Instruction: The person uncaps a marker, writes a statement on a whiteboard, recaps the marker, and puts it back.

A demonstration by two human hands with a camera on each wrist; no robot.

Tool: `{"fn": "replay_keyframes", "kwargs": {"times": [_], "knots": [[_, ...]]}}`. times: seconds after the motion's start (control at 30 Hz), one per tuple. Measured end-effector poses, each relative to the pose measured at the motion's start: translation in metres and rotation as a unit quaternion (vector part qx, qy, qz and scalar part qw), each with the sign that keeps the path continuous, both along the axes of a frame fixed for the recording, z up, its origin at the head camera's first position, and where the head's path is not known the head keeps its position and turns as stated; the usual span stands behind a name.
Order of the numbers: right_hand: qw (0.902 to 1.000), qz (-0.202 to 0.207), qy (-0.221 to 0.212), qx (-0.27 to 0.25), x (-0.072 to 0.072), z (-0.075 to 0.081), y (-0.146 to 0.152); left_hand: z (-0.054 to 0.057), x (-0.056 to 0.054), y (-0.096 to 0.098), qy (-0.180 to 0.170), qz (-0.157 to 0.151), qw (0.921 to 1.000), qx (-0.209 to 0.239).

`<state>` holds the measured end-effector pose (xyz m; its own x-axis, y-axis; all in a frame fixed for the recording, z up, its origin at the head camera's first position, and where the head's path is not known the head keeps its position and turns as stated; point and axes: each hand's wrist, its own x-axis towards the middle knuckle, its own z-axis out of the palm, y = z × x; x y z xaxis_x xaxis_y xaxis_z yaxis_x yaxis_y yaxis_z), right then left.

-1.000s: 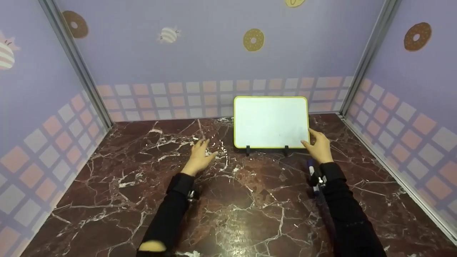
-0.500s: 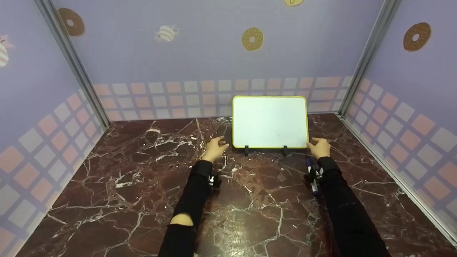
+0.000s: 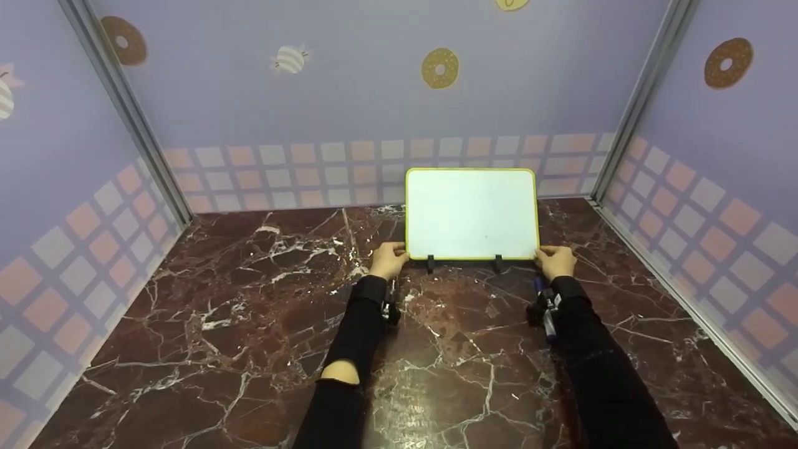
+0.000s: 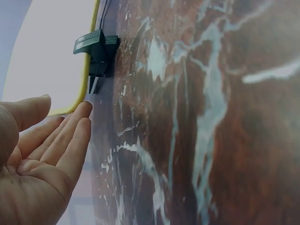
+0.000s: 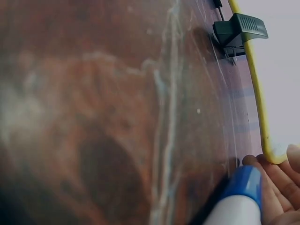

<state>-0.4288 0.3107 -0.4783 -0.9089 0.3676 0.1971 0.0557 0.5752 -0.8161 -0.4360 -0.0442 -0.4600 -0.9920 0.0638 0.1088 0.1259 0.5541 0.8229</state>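
Observation:
A whiteboard (image 3: 471, 213) with a yellow frame stands upright, slightly leaning back, on black clip-like feet (image 3: 430, 263) near the back wall. My left hand (image 3: 388, 259) holds its lower left corner; in the left wrist view the thumb (image 4: 33, 112) lies over the white face and the fingers reach behind the edge. At the lower right corner, my right hand (image 3: 557, 260) pinches the board, thumb in front and fingers (image 5: 276, 183) behind. A blue-and-white marker (image 5: 236, 201) lies under my right wrist, partly hidden by the wrist camera.
The brown marbled tabletop (image 3: 249, 349) carries small white specks left of the board. A patterned purple wall (image 3: 349, 93) rises behind, with side walls and metal corner posts (image 3: 134, 118) at both sides.
My left hand has moved right and slightly forward to the board's lower left corner. My right hand has shifted slightly lower on the right corner. The board stays nearly in place.

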Motion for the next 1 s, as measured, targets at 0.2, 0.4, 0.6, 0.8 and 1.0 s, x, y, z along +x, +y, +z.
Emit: {"fn": "replay_keyframes", "kwargs": {"times": [0.2,0.4,0.6,0.8,1.0], "knots": [[0.9999,-0.005,-0.003,-0.012,0.000,-0.001,0.002,-0.006,-0.005,0.004,-0.002,0.025,0.9995,0.021],[0.9997,0.005,-0.010,-0.023,0.000,-0.005,0.008,-0.012,-0.008,0.005,0.024,0.056,0.9976,0.034],[0.9945,0.028,-0.006,-0.101,-0.004,-0.009,0.015,-0.014,-0.009,-0.001,0.027,0.059,0.9974,0.033],[0.9863,0.066,-0.017,-0.150,0.005,-0.004,0.013,-0.012,-0.008,-0.014,-0.015,0.043,0.9956,0.083],[0.9704,0.125,-0.013,-0.206,0.024,0.015,0.000,-0.014,-0.010,-0.032,-0.073,0.006,0.9877,0.138]]}}
